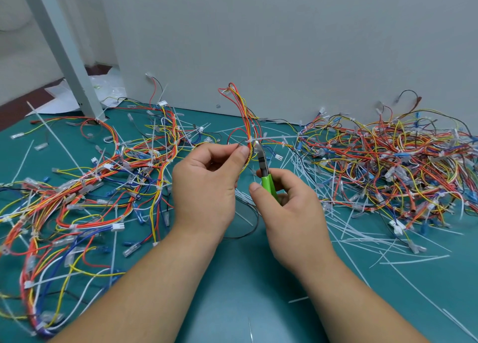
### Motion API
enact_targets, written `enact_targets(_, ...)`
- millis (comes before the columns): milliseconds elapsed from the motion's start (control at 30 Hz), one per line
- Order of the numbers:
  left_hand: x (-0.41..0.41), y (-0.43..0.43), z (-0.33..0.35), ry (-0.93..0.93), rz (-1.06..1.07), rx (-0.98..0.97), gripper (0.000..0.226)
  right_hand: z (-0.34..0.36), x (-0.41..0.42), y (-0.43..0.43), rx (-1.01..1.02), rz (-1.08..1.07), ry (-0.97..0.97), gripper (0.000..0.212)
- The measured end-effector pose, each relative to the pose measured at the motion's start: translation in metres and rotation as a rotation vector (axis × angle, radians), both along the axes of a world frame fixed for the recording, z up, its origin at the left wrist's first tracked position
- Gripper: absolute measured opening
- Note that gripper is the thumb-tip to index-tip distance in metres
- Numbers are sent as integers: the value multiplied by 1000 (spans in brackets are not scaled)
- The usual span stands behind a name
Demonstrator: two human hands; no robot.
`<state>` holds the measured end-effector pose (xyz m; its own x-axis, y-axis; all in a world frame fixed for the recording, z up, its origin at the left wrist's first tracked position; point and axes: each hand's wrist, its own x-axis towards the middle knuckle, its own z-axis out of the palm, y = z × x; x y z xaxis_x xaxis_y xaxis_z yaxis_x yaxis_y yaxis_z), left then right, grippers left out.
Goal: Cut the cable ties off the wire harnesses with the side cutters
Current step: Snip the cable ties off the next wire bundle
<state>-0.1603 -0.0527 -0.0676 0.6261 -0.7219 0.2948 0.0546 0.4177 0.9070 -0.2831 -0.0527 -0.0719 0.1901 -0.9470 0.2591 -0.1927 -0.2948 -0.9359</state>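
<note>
Head view: left hand [207, 185] pinches upright harness [245, 115], right hand [292, 208] grips side cutters [265, 172], nose pointing up at cable tie [269, 137].

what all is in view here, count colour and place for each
held harness: one, red, orange and yellow wires, raised at centre
cable tie: one, white, round the held harness, tail pointing right
side cutters: one, green handles, tips at that cable tie
mat: one, teal, under everything
left harness pile: too tangled to count, mixed colours, left of the mat
right harness pile: too tangled to count, mixed colours, right of the mat
loose ties: many, white, scattered over the mat
post: one, grey, slanting, far left
wall: one, pale grey, behind
left hand: pinches the held harness
right hand: grips the side cutters
</note>
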Motion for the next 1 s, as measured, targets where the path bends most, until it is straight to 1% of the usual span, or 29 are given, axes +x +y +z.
enact_targets(267,2,-1,-1,4,12,7,16,2,-1,1,2,11,-35,20)
enact_targets(400,4,-2,-3,-17,28,18,16,2,-1,0,-19,-12,-3,21)
enact_targets(533,7,-2,-6,-30,61,45,11,5,-3,1,20,4,-111,21)
enact_targets(600,8,-3,-6,-34,81,54,10,7,-3,2,91,75,-177,21)
enact_targets(733,9,-2,-6,-54,88,68,10,9,0,4,309,322,-331,23)
enact_targets(800,8,-1,-6,-68,92,65,10,9,0,4,350,355,-328,24)
enact_targets(867,8,-1,-6,-70,101,69,11,8,0,4,365,342,-287,24)
enact_targets(1000,9,-3,-7,-48,110,66,11,3,3,4,259,207,-126,22)
